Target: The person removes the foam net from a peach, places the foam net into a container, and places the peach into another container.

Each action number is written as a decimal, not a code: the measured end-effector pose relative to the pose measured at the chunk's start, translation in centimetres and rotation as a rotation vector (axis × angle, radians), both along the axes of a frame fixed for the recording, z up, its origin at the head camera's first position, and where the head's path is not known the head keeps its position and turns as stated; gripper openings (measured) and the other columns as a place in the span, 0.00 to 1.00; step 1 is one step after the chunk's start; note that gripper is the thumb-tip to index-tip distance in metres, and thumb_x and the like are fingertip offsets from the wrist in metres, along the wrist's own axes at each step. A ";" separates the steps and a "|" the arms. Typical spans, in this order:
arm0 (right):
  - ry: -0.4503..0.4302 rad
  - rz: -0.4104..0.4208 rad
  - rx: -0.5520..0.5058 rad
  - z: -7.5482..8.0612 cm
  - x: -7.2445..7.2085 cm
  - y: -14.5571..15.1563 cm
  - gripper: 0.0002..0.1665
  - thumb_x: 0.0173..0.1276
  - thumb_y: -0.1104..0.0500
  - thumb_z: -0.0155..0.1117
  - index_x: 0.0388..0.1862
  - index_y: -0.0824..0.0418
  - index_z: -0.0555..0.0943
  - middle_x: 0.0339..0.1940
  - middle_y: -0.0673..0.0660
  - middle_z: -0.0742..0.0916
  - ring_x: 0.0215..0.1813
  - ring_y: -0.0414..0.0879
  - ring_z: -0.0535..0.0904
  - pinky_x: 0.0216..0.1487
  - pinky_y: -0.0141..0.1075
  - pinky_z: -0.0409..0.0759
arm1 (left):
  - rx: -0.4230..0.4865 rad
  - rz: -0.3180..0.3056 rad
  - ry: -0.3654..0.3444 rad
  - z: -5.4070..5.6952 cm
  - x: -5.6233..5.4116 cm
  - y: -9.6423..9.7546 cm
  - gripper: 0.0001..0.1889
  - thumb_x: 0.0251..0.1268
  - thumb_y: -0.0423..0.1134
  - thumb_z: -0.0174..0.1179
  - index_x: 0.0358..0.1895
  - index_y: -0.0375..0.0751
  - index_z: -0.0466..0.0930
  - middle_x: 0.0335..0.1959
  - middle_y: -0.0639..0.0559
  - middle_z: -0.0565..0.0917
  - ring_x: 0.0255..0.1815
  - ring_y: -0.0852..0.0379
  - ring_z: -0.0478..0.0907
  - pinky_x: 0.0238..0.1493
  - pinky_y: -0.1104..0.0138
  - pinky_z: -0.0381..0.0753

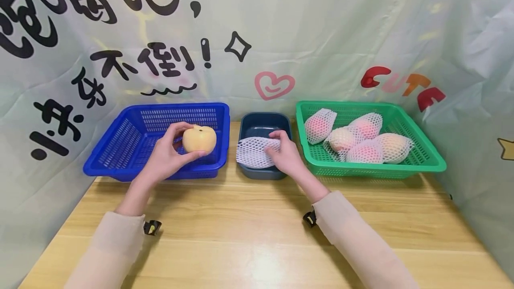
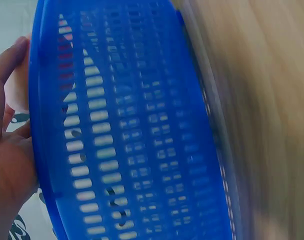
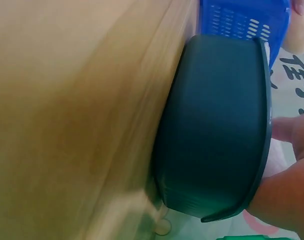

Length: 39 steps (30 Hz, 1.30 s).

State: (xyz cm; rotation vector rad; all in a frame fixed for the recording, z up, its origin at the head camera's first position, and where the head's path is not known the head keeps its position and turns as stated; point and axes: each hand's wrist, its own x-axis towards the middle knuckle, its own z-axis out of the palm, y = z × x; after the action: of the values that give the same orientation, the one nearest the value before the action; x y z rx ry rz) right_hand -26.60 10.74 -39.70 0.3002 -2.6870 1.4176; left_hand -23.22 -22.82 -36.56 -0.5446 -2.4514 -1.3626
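My left hand [image 1: 165, 154] grips a yellow, peach-like fruit [image 1: 199, 140] over the right part of the blue basket [image 1: 89, 167], thumb below and fingers behind it. In the left wrist view, the basket's wall partly hides the fruit. A white foam net sleeve [image 1: 254, 153], flattened, lies across the opening of the small dark blue bin [image 1: 265, 119]. My right hand [image 1: 288, 157] pinches the sleeve's right end between thumb and fingers. From the right wrist, the side of the bin hides most of the sleeve.
To the right of the bin stands a green basket [image 1: 373, 168] with several pinkish fruits [image 1: 364, 151] in white foam nets. All three containers line the back of the wooden table [image 1: 241, 231]. A printed cloth [image 1: 341, 35] hangs close behind them.
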 end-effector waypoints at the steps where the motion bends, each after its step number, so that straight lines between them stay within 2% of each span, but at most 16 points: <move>1: 0.005 0.013 0.037 -0.1 -0.2 0.0 0.26 0.72 0.61 0.67 0.66 0.63 0.70 0.61 0.67 0.82 0.58 0.60 0.79 0.62 0.52 0.76 | -0.011 -0.004 -0.007 0.0 -0.2 -0.3 0.39 0.54 0.34 0.81 0.66 0.39 0.67 0.66 0.42 0.78 0.67 0.45 0.74 0.67 0.45 0.75; 6: 0.035 0.049 0.201 -0.6 -1.1 -0.2 0.30 0.67 0.62 0.71 0.65 0.64 0.72 0.58 0.65 0.82 0.59 0.60 0.79 0.61 0.53 0.76 | -0.093 -0.040 -0.065 0.0 -1.6 -1.5 0.38 0.53 0.37 0.81 0.65 0.38 0.68 0.64 0.41 0.79 0.64 0.43 0.76 0.64 0.43 0.75; 13: 0.092 0.059 0.374 -0.8 -1.3 -0.7 0.30 0.63 0.65 0.75 0.63 0.64 0.76 0.57 0.65 0.79 0.57 0.60 0.77 0.59 0.52 0.77 | -0.224 -0.116 -0.170 0.2 -4.0 -2.2 0.41 0.48 0.37 0.84 0.64 0.35 0.69 0.63 0.39 0.76 0.63 0.39 0.76 0.57 0.44 0.82; 18: 0.167 0.091 0.443 -1.0 -1.3 -0.8 0.22 0.61 0.65 0.77 0.54 0.62 0.82 0.52 0.62 0.80 0.57 0.59 0.75 0.59 0.50 0.76 | -0.335 -0.155 -0.262 0.2 -5.3 -2.5 0.42 0.48 0.40 0.84 0.67 0.39 0.71 0.65 0.39 0.77 0.64 0.39 0.75 0.57 0.44 0.81; 22: 0.213 0.149 0.430 -1.0 -1.3 -0.8 0.11 0.63 0.67 0.73 0.45 0.60 0.87 0.44 0.57 0.82 0.51 0.55 0.77 0.54 0.47 0.78 | -0.381 -0.189 -0.305 -0.4 -6.1 -2.7 0.41 0.48 0.38 0.83 0.68 0.39 0.74 0.66 0.38 0.77 0.64 0.38 0.75 0.57 0.45 0.80; 26: 0.165 0.223 0.407 -0.8 -1.5 -0.9 0.10 0.72 0.65 0.64 0.47 0.58 0.89 0.44 0.55 0.85 0.46 0.50 0.81 0.50 0.44 0.81 | -0.387 -0.210 -0.336 -1.0 -6.4 -2.7 0.40 0.48 0.35 0.83 0.67 0.38 0.75 0.66 0.37 0.77 0.61 0.39 0.77 0.56 0.47 0.80; 28: 0.121 0.254 0.424 -0.8 -1.5 -1.0 0.12 0.75 0.61 0.63 0.51 0.56 0.89 0.49 0.55 0.85 0.49 0.50 0.82 0.52 0.45 0.81 | -0.395 -0.213 -0.350 -1.3 -6.5 -2.6 0.39 0.48 0.34 0.82 0.67 0.38 0.75 0.65 0.37 0.77 0.59 0.40 0.78 0.55 0.48 0.80; 33: 0.045 0.305 0.495 -0.6 -1.6 -1.2 0.15 0.74 0.55 0.68 0.57 0.51 0.88 0.60 0.56 0.84 0.62 0.54 0.80 0.63 0.50 0.79 | -0.409 -0.203 -0.360 -1.7 -6.6 -2.4 0.38 0.45 0.33 0.83 0.64 0.39 0.77 0.65 0.37 0.78 0.59 0.39 0.78 0.54 0.48 0.81; 39: 0.022 0.281 0.530 -0.4 -1.8 -1.0 0.17 0.68 0.59 0.74 0.55 0.51 0.89 0.58 0.57 0.84 0.62 0.55 0.80 0.64 0.49 0.78 | -0.380 -0.219 -0.369 -1.7 -6.9 -2.1 0.40 0.45 0.37 0.85 0.64 0.38 0.76 0.65 0.37 0.77 0.59 0.37 0.78 0.55 0.47 0.81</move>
State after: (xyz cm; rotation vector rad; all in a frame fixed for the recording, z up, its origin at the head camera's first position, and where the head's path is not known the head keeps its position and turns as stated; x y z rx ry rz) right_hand -28.39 9.70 -40.07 0.7478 -3.0489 0.7036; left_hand -30.11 -24.95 -38.28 -0.7189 -3.0623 -1.1564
